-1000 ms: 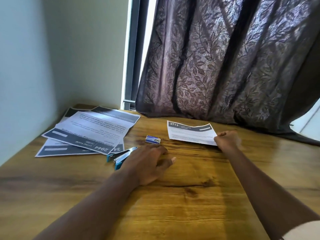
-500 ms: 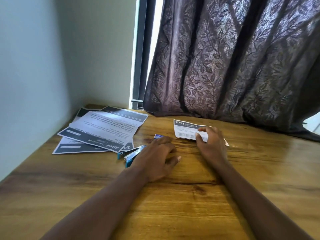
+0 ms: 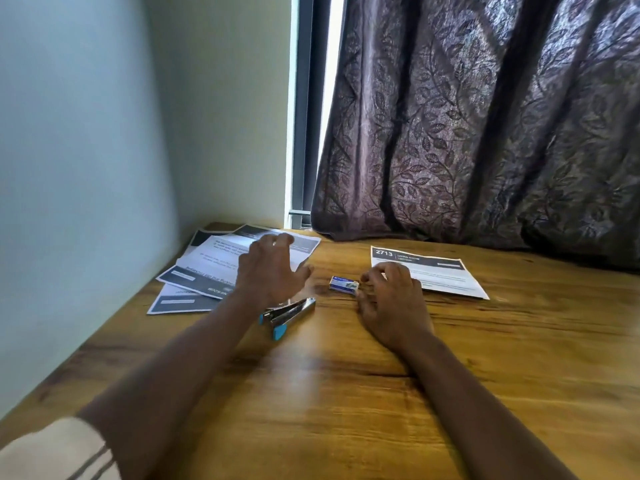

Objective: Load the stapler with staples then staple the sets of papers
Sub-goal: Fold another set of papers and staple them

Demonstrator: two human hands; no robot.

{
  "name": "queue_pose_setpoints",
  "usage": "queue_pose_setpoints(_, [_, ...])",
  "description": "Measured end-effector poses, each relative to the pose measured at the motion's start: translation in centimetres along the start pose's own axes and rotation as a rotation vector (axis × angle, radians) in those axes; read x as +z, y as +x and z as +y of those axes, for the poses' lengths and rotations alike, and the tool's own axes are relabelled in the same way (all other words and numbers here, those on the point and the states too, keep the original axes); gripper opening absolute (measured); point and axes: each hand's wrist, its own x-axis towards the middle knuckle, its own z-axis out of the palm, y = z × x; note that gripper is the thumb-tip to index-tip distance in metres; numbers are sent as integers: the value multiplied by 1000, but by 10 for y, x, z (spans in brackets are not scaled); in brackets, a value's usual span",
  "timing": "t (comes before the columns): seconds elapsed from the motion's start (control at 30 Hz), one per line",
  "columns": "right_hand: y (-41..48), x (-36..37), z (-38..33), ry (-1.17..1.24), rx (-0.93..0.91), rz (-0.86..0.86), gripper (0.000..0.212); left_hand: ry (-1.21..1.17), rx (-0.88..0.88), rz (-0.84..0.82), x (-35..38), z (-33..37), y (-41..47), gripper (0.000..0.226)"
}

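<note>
1. I see the stapler (image 3: 287, 315) on the table (image 3: 346, 393), at 6 o'clock from the left hand (image 3: 268, 271) and 9 o'clock from the right hand (image 3: 391, 299).
2. Stapler: metal body, blue ends, splayed open.
3. Left hand: fingers spread, holding nothing, over the papers (image 3: 204, 268).
4. Right hand: fingers curled at the staple box (image 3: 343, 284); I cannot tell whether they touch it.
5. The sheet (image 3: 440, 275) reads "2713".
</note>
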Motion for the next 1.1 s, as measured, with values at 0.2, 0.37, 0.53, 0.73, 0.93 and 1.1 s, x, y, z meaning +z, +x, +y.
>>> queue_pose_setpoints(0.2, [2, 2, 3, 27, -4, -17, 32, 329, -30, -125, 9, -9, 36, 79])
queue_pose_setpoints(0.37, [5, 4, 6, 55, -49, -42, 31, 417, 150, -78, 14, -13, 38, 50])
queue_pose_setpoints(0.53, [8, 4, 11, 95, -56, -60, 31, 518, 351, 60, 5, -13, 39, 48])
queue_pose_setpoints(0.73, [9, 3, 15, 116, -35, -6, 27, 479, 439, 526, -30, -4, 34, 31])
queue_pose_setpoints(0.93, [1, -9, 20, 657, 181, 221, 31, -45, 652, 794, -47, 18, -6, 14])
queue_pose_setpoints(1.1, [3, -25, 24, 1397, 570, 147, 67, -83, 783, 612, -22, 2, -28, 22])
